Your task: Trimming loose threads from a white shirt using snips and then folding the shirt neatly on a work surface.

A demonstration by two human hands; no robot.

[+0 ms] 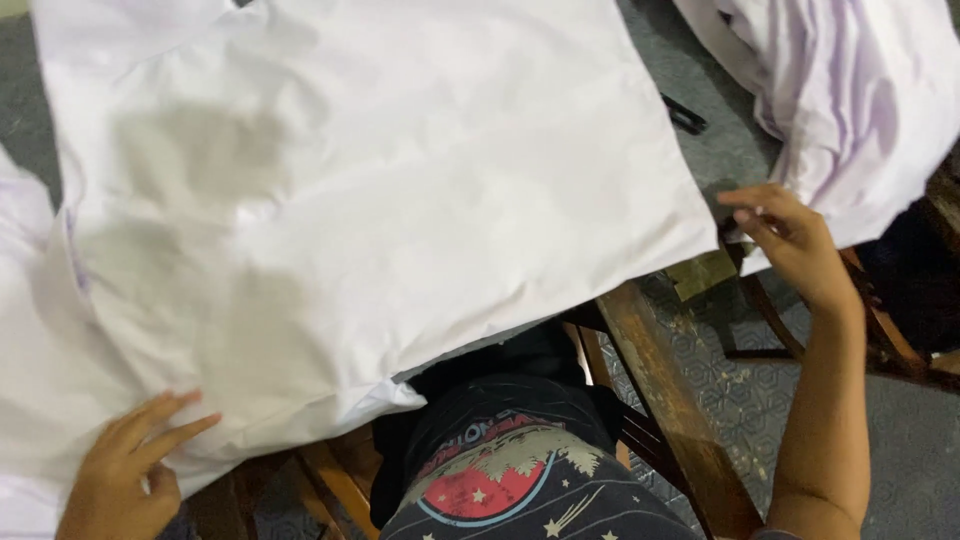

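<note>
Sitting close to the table, I see my dark shirt with a red picture [490, 480] right below me. My left hand [125, 475] is at the near left. Its fingers [175, 425] are spread out and lie flat on the near edge of the big white cloth [350, 190]. They press on it but do not pinch it.

The big white cloth lies over the wooden table [670, 390] and covers most of it. It looks mostly smooth and flat, with a few soft bumps near me. Its near corner hangs off the table edge, just above my lap. I think the spreading is mostly done on this one, and the near edge and left side may need more smoothing.

My right hand [790, 240] is out to the right, a bit farther off. Its fingers are half open and curled, and they touch the low edge of another cloth, white with purple stripes [850, 100]. I cannot tell if they hold it yet. That striped cloth is all bunched up at the far right, so it looks not done at all.

Between the two cloths, far off, lies a small black thing [685, 115] on the grey top.
</note>
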